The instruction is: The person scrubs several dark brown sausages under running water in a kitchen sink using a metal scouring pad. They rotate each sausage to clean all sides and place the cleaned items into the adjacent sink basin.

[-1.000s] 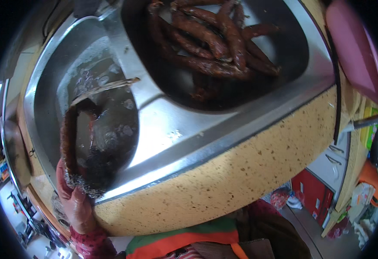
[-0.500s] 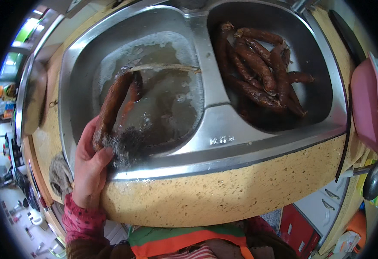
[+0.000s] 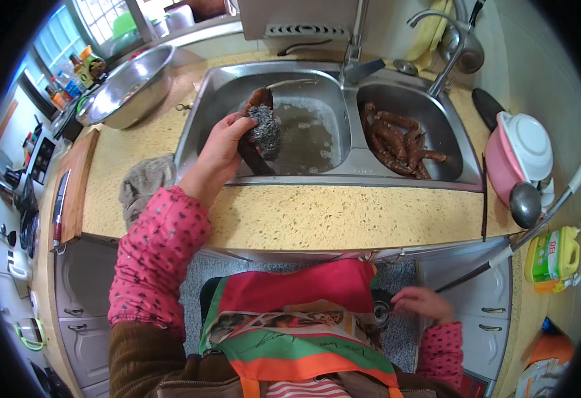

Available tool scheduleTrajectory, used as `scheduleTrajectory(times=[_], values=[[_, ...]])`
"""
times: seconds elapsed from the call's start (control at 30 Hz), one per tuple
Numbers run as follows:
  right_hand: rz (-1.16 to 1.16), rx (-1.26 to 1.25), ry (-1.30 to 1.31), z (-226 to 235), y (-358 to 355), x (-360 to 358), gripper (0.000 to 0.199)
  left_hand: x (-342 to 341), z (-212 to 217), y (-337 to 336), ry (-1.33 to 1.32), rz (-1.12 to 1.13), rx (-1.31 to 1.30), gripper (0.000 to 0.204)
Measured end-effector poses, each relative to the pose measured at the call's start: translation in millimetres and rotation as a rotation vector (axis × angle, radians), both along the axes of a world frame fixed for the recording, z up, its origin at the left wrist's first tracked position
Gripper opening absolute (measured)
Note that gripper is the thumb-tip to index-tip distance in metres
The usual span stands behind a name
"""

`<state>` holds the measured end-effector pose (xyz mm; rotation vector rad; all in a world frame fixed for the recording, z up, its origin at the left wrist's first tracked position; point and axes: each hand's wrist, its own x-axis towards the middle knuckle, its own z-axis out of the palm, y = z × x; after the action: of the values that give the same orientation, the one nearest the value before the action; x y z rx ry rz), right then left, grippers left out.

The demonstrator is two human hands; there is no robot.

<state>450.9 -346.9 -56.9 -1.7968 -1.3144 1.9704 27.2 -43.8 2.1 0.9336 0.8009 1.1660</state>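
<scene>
My left hand is closed at the left basin, holding a dark reddish-brown sausage upright together with a grey steel wool scrubber pressed against it. A string trails from the sausage's upper end over the basin's far side. Murky, sudsy water stands in the left basin. Several more sausages lie piled in the right basin. Low at my right side, away from the counter, my right hand hangs with its fingers loosely apart and nothing visible in it.
A metal bowl stands at the back left, with a cutting board and knife nearer. A grey rag lies left of the sink. Right are a pink basin, a ladle and a slanting long pole.
My view has lifted and drawn back, so more counter shows. My left hand has brought the sausage more upright, with the scrubber now higher against it. My right hand has come into view.
</scene>
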Motion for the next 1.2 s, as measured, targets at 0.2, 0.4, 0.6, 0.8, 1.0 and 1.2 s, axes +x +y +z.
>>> scheduleTrajectory(times=[0.2,0.4,0.6,0.8,1.0,1.2], values=[[0.06,0.891,-0.05,138.6,77.5,-98.9,0.046,15.5,1.0,-0.9,-0.066,0.093,0.036,0.011],[0.311,1.381,-0.017,136.4,223.2,-218.8,0.071,3.6,1.7,-3.8,-0.27,0.174,-0.018,0.014],[0.369,1.475,-0.164,110.5,297.5,-254.8,0.054,13.0,1.7,3.3,-0.518,0.131,-0.125,0.025],[-0.061,1.551,-0.045,131.0,332.6,-251.8,0.037,6.9,4.1,8.1,-0.466,0.093,-0.108,0.032],[0.445,1.768,-0.156,133.0,306.9,-285.1,0.024,4.9,9.0,4.7,-0.367,0.162,-0.167,0.023],[0.006,1.775,-0.301,119.8,353.7,-258.1,0.019,6.1,12.3,3.0,-0.237,0.049,-0.038,0.023]])
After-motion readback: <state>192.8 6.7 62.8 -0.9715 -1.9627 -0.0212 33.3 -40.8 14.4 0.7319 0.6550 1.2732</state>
